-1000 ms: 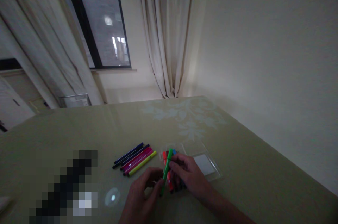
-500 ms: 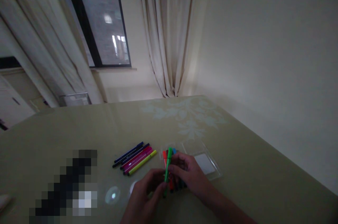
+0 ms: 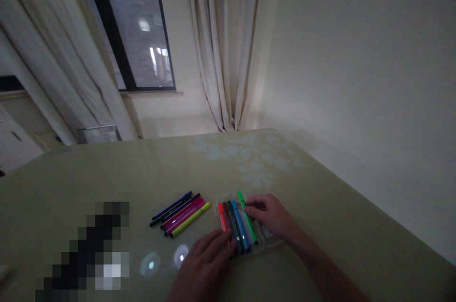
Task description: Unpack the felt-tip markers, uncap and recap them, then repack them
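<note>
My right hand (image 3: 269,212) pinches a bright green felt-tip marker (image 3: 249,223) near its capped upper part. The marker slants over the right side of a clear plastic case (image 3: 261,248). Beside it in the case lie several markers, among them an orange-red marker (image 3: 222,219), a dark green marker (image 3: 234,226) and a blue marker (image 3: 242,231). My left hand (image 3: 210,257) lies with outstretched fingers over the case's lower left corner, touching the lower ends of the leftmost markers. It grips nothing that I can see. The right part of the case is partly hidden behind my right hand.
Left of the case, several loose markers lie side by side, with a yellow marker (image 3: 190,220) nearest me. Light reflections show on the glossy table (image 3: 160,169). A blurred-out dark patch covers the lower left. Behind the table are curtains (image 3: 228,45) and a window.
The green marker has moved from between both hands to the right side of the case, held by my right hand alone. My left hand has let go of it and spread over the case's corner.
</note>
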Demonstrator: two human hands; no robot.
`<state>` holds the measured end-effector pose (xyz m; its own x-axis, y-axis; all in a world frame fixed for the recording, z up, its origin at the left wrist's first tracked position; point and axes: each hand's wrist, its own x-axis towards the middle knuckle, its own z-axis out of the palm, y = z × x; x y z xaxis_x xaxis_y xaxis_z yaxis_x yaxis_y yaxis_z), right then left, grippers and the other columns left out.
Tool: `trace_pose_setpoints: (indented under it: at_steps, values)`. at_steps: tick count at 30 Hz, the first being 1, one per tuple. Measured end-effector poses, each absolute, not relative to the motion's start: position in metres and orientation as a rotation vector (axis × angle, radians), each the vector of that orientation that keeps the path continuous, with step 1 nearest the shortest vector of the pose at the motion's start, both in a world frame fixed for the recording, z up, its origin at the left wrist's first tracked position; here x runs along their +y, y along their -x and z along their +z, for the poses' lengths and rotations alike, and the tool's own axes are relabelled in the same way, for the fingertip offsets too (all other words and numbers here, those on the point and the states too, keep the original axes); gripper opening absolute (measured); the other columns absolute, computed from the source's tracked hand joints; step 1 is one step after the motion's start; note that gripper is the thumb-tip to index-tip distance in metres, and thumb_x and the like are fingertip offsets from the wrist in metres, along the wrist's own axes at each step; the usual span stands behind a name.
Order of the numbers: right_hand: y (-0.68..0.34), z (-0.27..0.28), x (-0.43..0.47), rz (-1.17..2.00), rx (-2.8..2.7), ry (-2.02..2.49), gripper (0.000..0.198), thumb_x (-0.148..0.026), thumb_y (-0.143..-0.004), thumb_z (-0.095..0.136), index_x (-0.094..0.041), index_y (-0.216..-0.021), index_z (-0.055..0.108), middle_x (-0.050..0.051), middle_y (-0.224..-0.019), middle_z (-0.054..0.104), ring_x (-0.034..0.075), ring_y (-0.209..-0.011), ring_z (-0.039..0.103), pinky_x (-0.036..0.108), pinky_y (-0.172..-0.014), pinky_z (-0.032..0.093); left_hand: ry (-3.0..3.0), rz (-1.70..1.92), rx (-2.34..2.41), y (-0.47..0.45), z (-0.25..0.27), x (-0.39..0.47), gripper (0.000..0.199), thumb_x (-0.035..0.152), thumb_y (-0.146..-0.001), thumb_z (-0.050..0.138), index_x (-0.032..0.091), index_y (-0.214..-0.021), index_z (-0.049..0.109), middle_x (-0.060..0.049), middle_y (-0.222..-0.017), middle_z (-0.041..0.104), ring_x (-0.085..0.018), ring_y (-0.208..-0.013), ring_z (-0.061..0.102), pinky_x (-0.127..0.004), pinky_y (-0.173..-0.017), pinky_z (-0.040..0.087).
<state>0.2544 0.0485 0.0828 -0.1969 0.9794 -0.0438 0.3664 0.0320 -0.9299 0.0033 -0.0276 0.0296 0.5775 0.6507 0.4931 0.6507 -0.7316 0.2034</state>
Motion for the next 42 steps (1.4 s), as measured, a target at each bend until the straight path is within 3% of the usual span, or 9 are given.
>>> trace_pose_setpoints:
  at_steps: [8, 18, 22, 25, 31, 37, 42]
  values:
    - [-0.238, 0.082, 0.038, 0.848, -1.789, 1.585, 0.002, -0.019, -0.079, 0.074, -0.018, -0.081, 0.073, 0.004, -0.076, 0.076, 0.02, -0.073, 0.071, 0.03, -0.069, 0.051, -2.902, 0.822, 1.131, -0.001, 0.029, -0.026, 0.048, 0.018, -0.1, 0.05, 0.034, -0.145, 0.056, 0.0, -0.138, 0.071, -0.021, -0.122, 0.068, -0.032, -0.095, 0.061]
    - [-0.234, 0.085, 0.035, 0.525, -2.014, 1.711, 0.006, -0.016, -0.084, 0.073, -0.019, -0.079, 0.074, 0.005, -0.087, 0.07, 0.02, -0.08, 0.064, 0.029, -0.073, 0.043, -2.651, 0.916, 1.312, 0.01, 0.034, -0.023, 0.036, 0.022, -0.101, 0.05, 0.034, -0.132, 0.065, -0.001, -0.13, 0.074, -0.019, -0.116, 0.07, -0.031, -0.096, 0.06]
    - [-0.233, 0.089, 0.034, 0.563, -2.006, 1.689, 0.006, -0.016, -0.085, 0.072, -0.019, -0.079, 0.073, 0.004, -0.085, 0.066, 0.019, -0.08, 0.063, 0.029, -0.074, 0.043, -2.426, 0.898, 1.834, 0.037, 0.038, -0.013, 0.032, 0.027, -0.102, 0.046, 0.026, -0.119, 0.073, -0.008, -0.121, 0.075, -0.027, -0.111, 0.069, -0.045, -0.097, 0.057]
    - [-0.231, 0.09, 0.033, 0.597, -1.953, 1.588, 0.008, -0.017, -0.087, 0.07, -0.019, -0.08, 0.071, 0.002, -0.083, 0.065, 0.017, -0.078, 0.061, 0.028, -0.073, 0.043, -2.337, 0.759, 1.961, 0.045, 0.043, -0.009, 0.034, 0.03, -0.099, 0.045, 0.021, -0.116, 0.074, -0.011, -0.115, 0.074, -0.031, -0.107, 0.067, -0.051, -0.096, 0.054]
    - [-0.222, 0.094, 0.024, 0.671, -1.929, 1.378, 0.01, -0.022, -0.09, 0.067, -0.02, -0.081, 0.069, 0.002, -0.081, 0.065, 0.018, -0.078, 0.06, 0.029, -0.074, 0.044, -2.106, 0.692, 1.916, 0.04, 0.05, -0.014, 0.033, 0.031, -0.099, 0.042, 0.023, -0.117, 0.069, -0.01, -0.114, 0.072, -0.026, -0.106, 0.068, -0.041, -0.091, 0.055]
    - [-0.213, 0.093, 0.015, 0.8, -1.95, 1.285, 0.015, -0.029, -0.093, 0.066, -0.02, -0.085, 0.076, 0.004, -0.086, 0.072, 0.019, -0.08, 0.064, 0.03, -0.076, 0.045, -1.901, 0.881, 1.702, 0.031, 0.061, -0.015, 0.029, 0.044, -0.096, 0.053, 0.024, -0.101, 0.072, -0.006, -0.094, 0.077, -0.026, -0.085, 0.072, -0.036, -0.077, 0.057]
    - [-0.205, 0.093, 0.009, 1.079, -1.864, 1.179, 0.023, -0.041, -0.096, 0.066, -0.023, -0.101, 0.079, 0.004, -0.092, 0.077, 0.021, -0.085, 0.068, 0.03, -0.076, 0.048, -1.686, 1.014, 1.355, 0.006, 0.069, -0.023, 0.036, 0.051, -0.096, 0.056, 0.022, -0.102, 0.077, -0.006, -0.096, 0.08, -0.023, -0.086, 0.074, -0.029, -0.075, 0.058]
